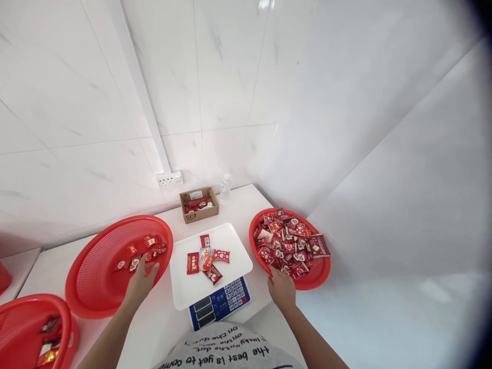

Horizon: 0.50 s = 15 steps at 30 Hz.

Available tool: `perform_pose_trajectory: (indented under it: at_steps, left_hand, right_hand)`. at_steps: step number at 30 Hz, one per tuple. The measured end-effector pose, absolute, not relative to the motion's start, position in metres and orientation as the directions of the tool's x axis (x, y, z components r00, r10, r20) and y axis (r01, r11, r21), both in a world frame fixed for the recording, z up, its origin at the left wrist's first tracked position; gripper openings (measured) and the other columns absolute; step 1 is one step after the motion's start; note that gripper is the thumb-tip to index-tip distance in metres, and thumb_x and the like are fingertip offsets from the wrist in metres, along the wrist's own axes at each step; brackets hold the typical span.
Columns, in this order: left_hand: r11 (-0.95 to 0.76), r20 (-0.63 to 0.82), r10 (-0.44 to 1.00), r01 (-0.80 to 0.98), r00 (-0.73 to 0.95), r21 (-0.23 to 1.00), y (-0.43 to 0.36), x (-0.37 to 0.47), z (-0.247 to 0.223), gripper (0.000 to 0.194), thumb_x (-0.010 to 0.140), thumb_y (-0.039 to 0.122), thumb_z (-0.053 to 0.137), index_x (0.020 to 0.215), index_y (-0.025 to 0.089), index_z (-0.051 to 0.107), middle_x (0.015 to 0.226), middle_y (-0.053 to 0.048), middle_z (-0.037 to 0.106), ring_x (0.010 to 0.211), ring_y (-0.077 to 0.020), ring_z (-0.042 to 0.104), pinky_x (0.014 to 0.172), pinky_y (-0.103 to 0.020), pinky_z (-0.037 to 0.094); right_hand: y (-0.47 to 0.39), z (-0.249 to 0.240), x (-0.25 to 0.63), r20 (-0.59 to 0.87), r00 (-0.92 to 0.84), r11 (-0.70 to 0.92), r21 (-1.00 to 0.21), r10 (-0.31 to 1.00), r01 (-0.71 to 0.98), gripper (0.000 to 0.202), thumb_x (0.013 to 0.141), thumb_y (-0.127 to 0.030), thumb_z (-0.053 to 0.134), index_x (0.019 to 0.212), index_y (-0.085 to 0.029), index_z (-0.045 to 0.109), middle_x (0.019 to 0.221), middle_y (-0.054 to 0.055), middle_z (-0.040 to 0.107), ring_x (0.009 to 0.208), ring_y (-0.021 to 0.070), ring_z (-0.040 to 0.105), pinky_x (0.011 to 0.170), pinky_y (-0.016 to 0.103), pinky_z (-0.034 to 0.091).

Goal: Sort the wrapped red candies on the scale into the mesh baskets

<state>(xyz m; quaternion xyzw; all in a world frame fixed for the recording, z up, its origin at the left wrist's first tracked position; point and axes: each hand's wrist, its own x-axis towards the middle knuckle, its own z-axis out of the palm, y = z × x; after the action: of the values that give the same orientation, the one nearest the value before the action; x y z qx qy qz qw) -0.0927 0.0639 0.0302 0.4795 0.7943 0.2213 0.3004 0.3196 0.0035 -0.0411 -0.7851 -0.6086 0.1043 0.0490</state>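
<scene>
My left hand [141,279] is over the near right side of a red mesh basket [96,266], thumb and fingers apart. Its fingertips are close to a few red snack packets [151,250] there; whether they touch one I cannot tell. On the right, my right hand [282,289] grips the near left rim of another red basket [326,269], heaped with small red snack packets [288,246]. Between the hands, a white tray [230,236] tops a digital scale [219,303] with a blue keypad. Several wrapped snacks [207,259] lie grouped on the tray.
Behind the tray stands a small cardboard box [200,212] holding red packets, beside a clear bottle [225,187]. A third red basket [23,307] sits at lower left with several packets. A power socket [169,178] is on the tiled wall [230,77] behind the white table [246,205].
</scene>
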Motion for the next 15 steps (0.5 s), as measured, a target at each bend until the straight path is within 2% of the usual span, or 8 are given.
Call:
perform_pose_trajectory:
  at_steps: [2,5,8,11,15]
  left_hand:
    - [0.364,-0.248,0.931,0.625,-0.268,0.691,0.065,-0.076,0.031,0.062,0.078,0.042,0.043,0.133,0.017,0.030,0.113,-0.013,0.061,0.105,-0.0310,0.056,0.089,-0.045,0.041]
    - [0.294,-0.256,0.956,0.514,-0.146,0.806,0.055,-0.045,0.037,0.063,0.077,0.046,0.045,0.131,0.017,0.032,0.108,-0.011,0.063,0.106,-0.0242,0.056,0.092,-0.037,0.040]
    - [0.278,-0.282,0.958,0.382,-0.047,0.881,0.040,-0.019,0.049,0.067,0.076,0.051,0.047,0.131,0.016,0.031,0.106,-0.010,0.064,0.105,-0.0208,0.057,0.092,-0.034,0.041]
    - [0.301,-0.333,0.942,0.365,0.028,0.881,0.028,-0.005,0.061,0.065,0.076,0.054,0.047,0.129,0.018,0.034,0.102,-0.008,0.066,0.101,-0.0197,0.059,0.090,-0.033,0.042]
    - [0.288,-0.349,0.934,0.413,0.079,0.864,0.018,0.003,0.062,0.060,0.078,0.053,0.044,0.128,0.020,0.035,0.096,-0.005,0.067,0.098,-0.0192,0.060,0.088,-0.033,0.043]
  right_hand:
    - [0.006,-0.035,0.323,-0.177,0.239,-0.280,-0.266,0.955,0.923,0.040,0.083,-0.024,0.039,0.121,-0.016,0.051,0.113,0.011,0.061,0.105,0.0226,0.055,0.089,0.035,0.036]
    - [0.014,-0.023,0.334,-0.307,0.219,-0.342,-0.439,0.926,0.831,0.043,0.084,-0.039,0.038,0.119,-0.019,0.053,0.114,0.009,0.061,0.103,0.0230,0.056,0.084,0.032,0.040]
    - [0.026,-0.015,0.345,-0.360,0.143,-0.338,-0.566,0.922,0.752,0.043,0.087,-0.042,0.030,0.106,-0.019,0.061,0.105,0.007,0.065,0.096,0.0206,0.059,0.081,0.031,0.043]
    - [0.042,-0.016,0.351,-0.413,0.091,-0.329,-0.554,0.906,0.765,0.045,0.087,-0.040,0.028,0.097,-0.017,0.066,0.100,0.009,0.066,0.091,0.0198,0.060,0.080,0.032,0.044]
    - [0.060,-0.031,0.352,-0.407,0.082,-0.307,-0.527,0.910,0.793,0.036,0.084,-0.030,0.037,0.102,-0.018,0.066,0.105,0.007,0.066,0.092,0.0177,0.061,0.080,0.030,0.045]
